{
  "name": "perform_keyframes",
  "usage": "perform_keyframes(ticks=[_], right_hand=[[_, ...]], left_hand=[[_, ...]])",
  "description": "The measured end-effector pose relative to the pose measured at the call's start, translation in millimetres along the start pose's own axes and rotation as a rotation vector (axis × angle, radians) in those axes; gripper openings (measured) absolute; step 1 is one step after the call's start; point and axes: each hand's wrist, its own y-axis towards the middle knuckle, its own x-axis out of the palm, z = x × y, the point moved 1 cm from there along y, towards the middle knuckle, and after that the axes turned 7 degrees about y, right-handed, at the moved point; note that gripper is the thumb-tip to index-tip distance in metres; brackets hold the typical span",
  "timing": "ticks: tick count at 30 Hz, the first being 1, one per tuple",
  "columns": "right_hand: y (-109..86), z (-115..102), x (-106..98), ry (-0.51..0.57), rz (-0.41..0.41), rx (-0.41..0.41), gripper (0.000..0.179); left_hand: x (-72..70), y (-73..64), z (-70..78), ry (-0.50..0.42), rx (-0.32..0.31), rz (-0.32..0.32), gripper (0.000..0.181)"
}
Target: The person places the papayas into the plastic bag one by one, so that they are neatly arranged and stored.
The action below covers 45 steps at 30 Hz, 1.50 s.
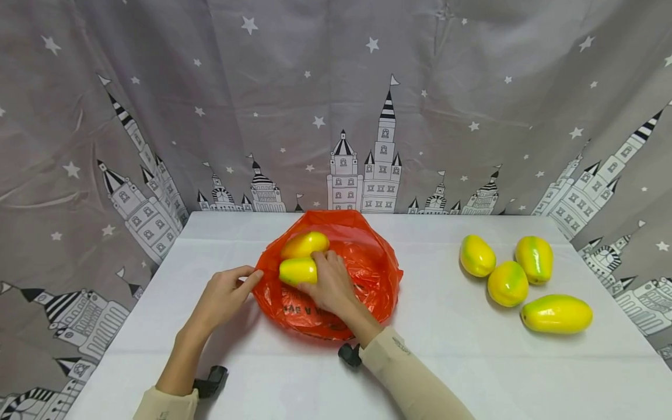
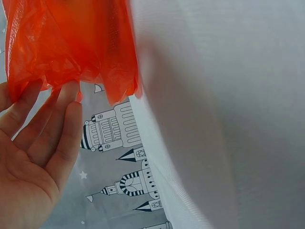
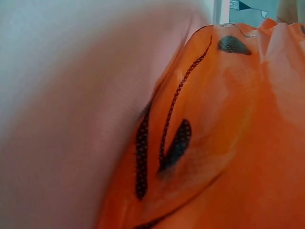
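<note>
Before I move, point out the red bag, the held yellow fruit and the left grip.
Red bag (image 1: 338,224): head view, far wall.
Held yellow fruit (image 1: 297,270): head view, uncovered part.
Left grip (image 1: 224,291): head view, back of hand.

I'm looking at a curtained-off nook, set up like a small booth; whether it belongs to a home or a lab, I can't tell. A grey curtain (image 1: 294,105) printed with white stars (image 1: 249,24) and castles (image 1: 385,151) hangs behind the white tabletop's (image 1: 294,379) far edge and wraps around both far corners.
</note>
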Motion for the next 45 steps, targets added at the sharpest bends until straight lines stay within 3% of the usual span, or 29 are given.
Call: perform_keyframes(ticks=[27, 45], right_hand=[[8.1, 5, -7, 0.007, -0.057, 0.011, 0.066], [4.9, 3, -11, 0.028, -0.092, -0.013, 0.076]], left_hand=[[2.5, 0.5, 1.1, 0.007, -0.006, -0.007, 0.031], [-1.5, -0.7, 2.5, 0.006, -0.019, -0.014, 0.033]])
